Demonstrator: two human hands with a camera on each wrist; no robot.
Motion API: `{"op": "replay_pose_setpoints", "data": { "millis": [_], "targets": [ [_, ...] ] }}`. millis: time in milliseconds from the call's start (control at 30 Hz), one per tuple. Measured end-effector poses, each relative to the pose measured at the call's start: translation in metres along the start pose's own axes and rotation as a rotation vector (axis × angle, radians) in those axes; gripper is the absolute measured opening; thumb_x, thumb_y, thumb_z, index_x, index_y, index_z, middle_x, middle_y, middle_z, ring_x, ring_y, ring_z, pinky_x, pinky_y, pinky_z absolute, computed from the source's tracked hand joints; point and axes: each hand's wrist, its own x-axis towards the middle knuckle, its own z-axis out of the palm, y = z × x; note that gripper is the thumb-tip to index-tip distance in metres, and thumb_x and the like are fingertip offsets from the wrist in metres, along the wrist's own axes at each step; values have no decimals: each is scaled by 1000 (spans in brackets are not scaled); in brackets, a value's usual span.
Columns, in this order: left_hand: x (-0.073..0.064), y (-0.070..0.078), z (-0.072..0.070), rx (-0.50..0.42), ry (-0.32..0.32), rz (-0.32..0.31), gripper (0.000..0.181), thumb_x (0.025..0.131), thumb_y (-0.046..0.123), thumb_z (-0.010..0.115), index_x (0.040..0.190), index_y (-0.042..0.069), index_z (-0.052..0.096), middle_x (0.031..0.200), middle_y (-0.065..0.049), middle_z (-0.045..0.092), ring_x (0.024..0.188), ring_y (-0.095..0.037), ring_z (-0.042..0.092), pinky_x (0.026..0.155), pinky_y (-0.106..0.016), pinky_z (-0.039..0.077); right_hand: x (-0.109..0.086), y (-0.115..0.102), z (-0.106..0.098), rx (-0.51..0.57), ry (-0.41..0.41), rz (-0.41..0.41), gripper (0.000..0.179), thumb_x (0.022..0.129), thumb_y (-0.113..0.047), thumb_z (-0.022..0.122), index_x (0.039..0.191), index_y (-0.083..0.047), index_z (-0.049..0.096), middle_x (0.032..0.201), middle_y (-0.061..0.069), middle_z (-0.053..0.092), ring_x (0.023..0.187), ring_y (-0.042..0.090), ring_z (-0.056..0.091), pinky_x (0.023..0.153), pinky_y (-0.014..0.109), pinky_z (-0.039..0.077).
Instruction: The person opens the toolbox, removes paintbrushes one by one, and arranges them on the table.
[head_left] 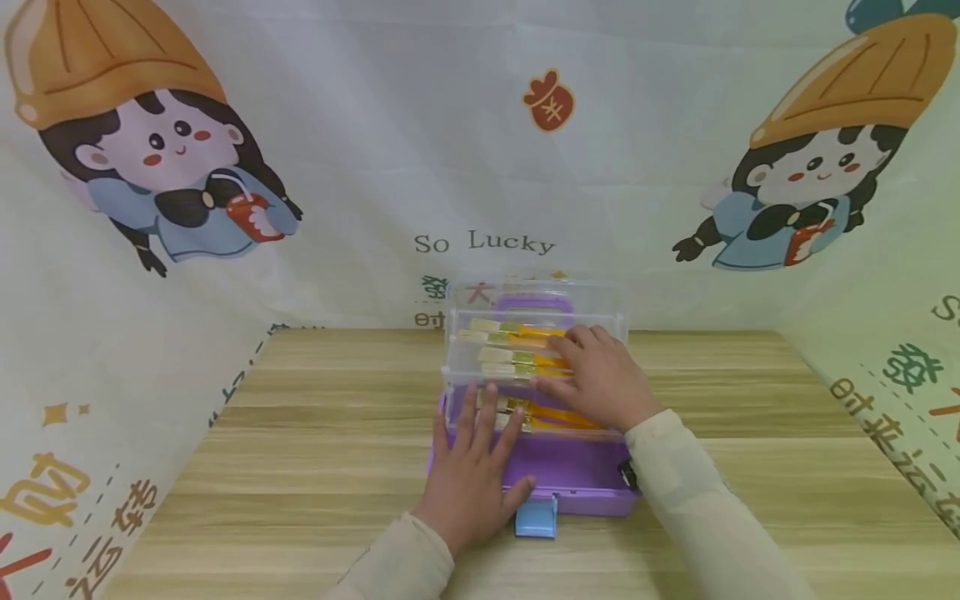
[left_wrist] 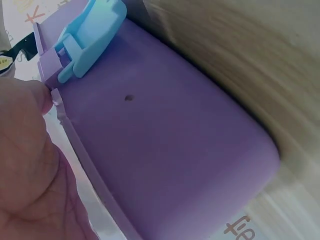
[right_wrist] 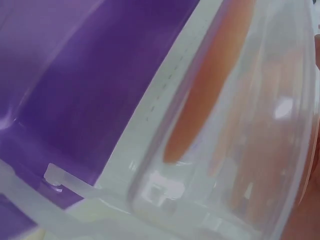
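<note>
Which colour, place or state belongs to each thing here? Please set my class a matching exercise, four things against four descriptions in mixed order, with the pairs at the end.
Things
1. latch
2. brushes
3. box
4. table

Descriptions
A. lying in clear trays
B. wood-grained, beneath the box
C. light blue
D. purple base, standing open

Pairs: 1-C, 2-A, 3-D, 4-B

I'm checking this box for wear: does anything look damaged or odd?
A small dark mark on the purple box, near the blue latch, looks odd, breaking otherwise even purple; hole or stain, I can't tell.
</note>
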Motion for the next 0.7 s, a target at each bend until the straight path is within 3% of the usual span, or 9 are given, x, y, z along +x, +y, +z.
{"op": "replay_pose_setpoints", "data": {
  "millis": [367,533,700],
  "targets": [
    [-4,6,-1,-96,-32,-45,78,95,68,37,159,24,26,164,-20,4,149,-43,-3,104,-75,21,5,3,1,20,-13,4,67,90,-62,60,132,-11,63,129,11,59,121,32,51,104,50,41],
    [-4,5,1,-101,1,-40,80,93,69,39,158,25,27,164,-20,6,148,-44,2,103,-76,22,7,1,1,32,-5,15,67,89,-62,60,133,-11,63,128,12,59,120,33,52,103,50,42],
    [-4,3,2,-95,28,-30,81,92,71,40,158,26,28,164,-20,8,149,-44,3,107,-74,14,9,1,2,14,-10,40,68,89,-64,59,134,-13,61,129,11,58,119,32,51,103,50,42]
  ]
}}
